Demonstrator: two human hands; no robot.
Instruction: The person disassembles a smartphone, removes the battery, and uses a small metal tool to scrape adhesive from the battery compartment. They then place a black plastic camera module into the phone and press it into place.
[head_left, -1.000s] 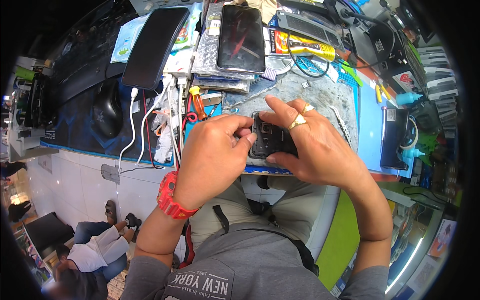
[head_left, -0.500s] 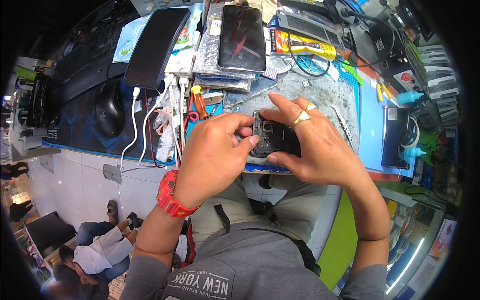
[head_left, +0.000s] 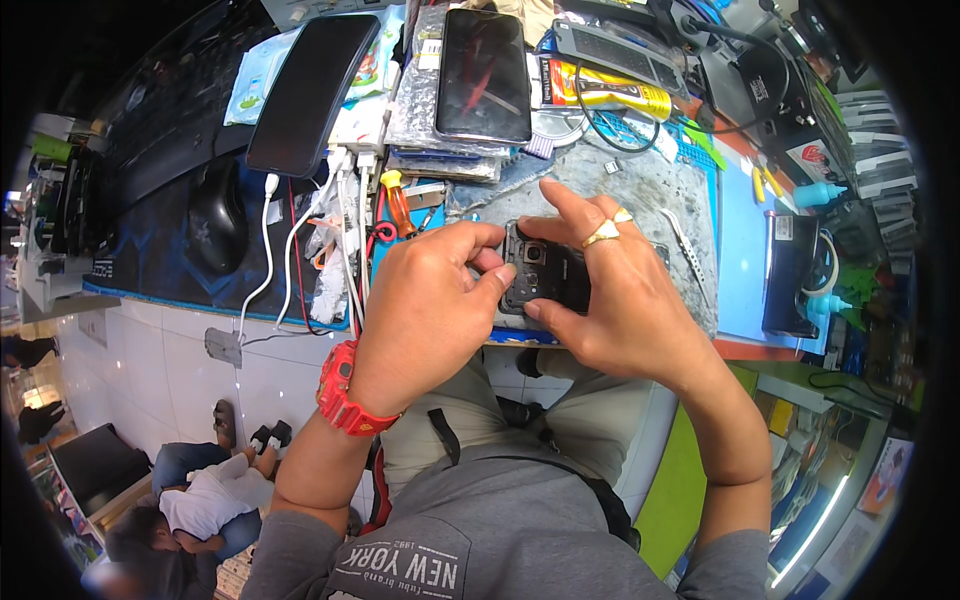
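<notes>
An opened black phone (head_left: 560, 281) lies crosswise on a worn grey work mat (head_left: 685, 190), its back cover off and the camera module bare near its left end. My left hand (head_left: 425, 285) closes its thumb and fingertips on that left end. From the other side my right hand (head_left: 640, 295) spans the phone, the thumb at the near edge and the fingers at the far edge; one finger sticks up. The palm hides part of the phone's right half. Metal tweezers (head_left: 688, 250) rest on the mat right of my right hand.
Beyond my hands lie a dark-screened phone (head_left: 484, 75) on stacked packets and a plugged-in phone (head_left: 312, 97). A yellow-orange screwdriver (head_left: 398, 204), white cables (head_left: 268, 250) and a black mouse (head_left: 216, 218) are to the left. A glue tube (head_left: 610, 90) and black box (head_left: 790, 272) are right.
My right hand has shifted slightly left along the phone, its thumb now nearer the camera end. The left hand stays almost still. A seated person at lower left has bent forward.
</notes>
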